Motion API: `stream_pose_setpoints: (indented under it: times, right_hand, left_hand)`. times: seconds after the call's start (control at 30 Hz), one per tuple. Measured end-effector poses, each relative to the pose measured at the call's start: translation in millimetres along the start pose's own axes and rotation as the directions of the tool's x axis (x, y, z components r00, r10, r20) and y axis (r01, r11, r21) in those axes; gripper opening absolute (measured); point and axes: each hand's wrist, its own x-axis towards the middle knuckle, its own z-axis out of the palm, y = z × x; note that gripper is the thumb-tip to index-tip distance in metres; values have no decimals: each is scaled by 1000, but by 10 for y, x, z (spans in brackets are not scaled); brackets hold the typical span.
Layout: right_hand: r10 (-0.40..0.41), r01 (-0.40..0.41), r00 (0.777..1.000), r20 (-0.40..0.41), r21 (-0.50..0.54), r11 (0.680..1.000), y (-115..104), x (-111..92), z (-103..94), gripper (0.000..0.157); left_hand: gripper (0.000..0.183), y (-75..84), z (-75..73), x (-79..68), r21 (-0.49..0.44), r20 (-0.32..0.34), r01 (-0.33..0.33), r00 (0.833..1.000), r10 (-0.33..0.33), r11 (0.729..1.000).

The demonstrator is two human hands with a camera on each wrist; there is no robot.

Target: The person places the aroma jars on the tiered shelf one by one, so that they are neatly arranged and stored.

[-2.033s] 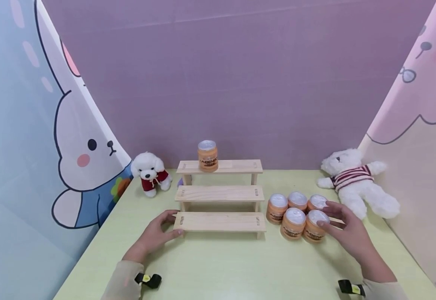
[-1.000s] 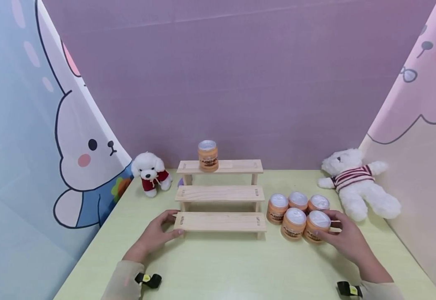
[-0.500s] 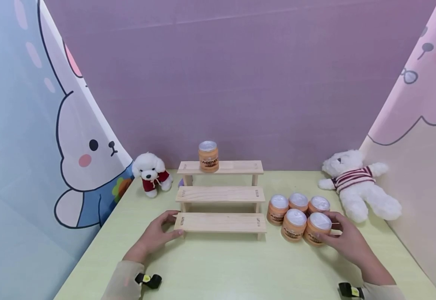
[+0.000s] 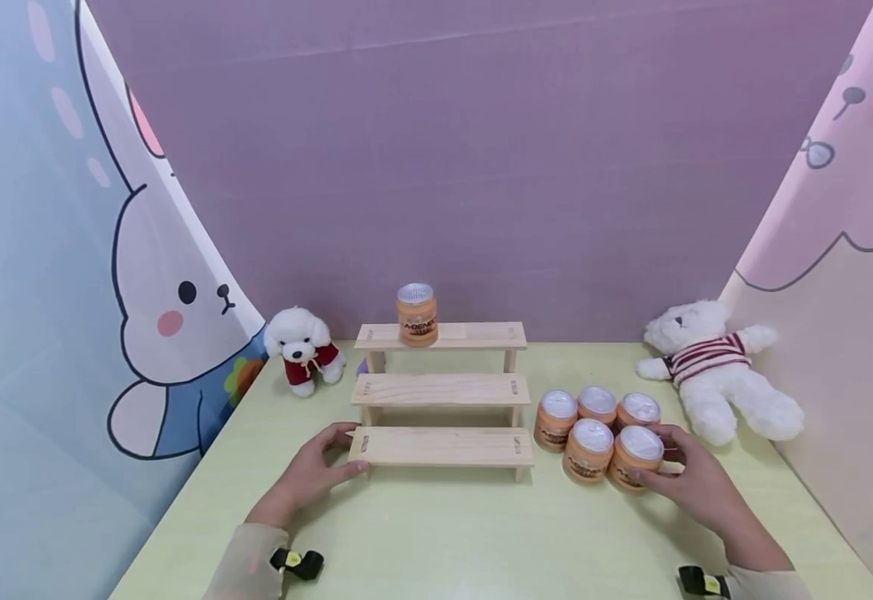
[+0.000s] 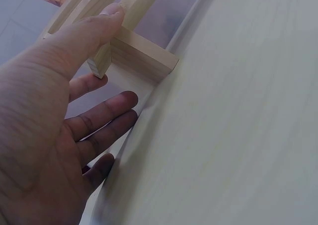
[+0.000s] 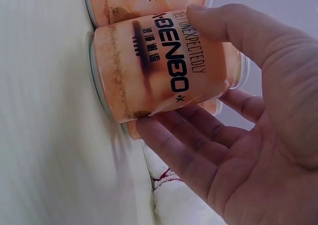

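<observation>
A three-step wooden stand (image 4: 440, 388) is in the middle of the head view. My left hand (image 4: 312, 472) pinches the left end of its lowest board between thumb and index finger; in the left wrist view the other fingers (image 5: 107, 118) extend free below the board. My right hand (image 4: 699, 483) grips the front right can (image 4: 634, 458) of an orange-labelled group, thumb on the near side and fingers round the far side. That can stands on the table, touching or nearly touching its neighbour (image 4: 588, 451). Another such can (image 4: 417, 315) stands on the top step, left of its middle.
Behind the gripped can are more orange cans (image 4: 597, 403). A white plush dog (image 4: 303, 346) in red sits left of the stand, and a white plush bear (image 4: 717, 367) in a striped top lies at the right. A purple cloth (image 4: 481, 167) hangs behind the table.
My right hand has come down and left from beside the front right can's top to grip its side. The can has barely moved. My left hand stays on the stand.
</observation>
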Motion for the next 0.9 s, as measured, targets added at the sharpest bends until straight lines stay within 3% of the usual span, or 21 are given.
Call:
stream_pose_setpoints:
  times: [0.6,0.9]
  right_hand:
    - [-8,7,999,-39,-33,999,2,-13,13,64]
    - [43,-47,997,-63,-62,997,-59,-48,-37,65]
  left_hand:
    - [69,-17,0,4,1,-5,1,1000,-1,1000]
    - [67,-17,5,5,0,-1,-11,1000,11,1000]
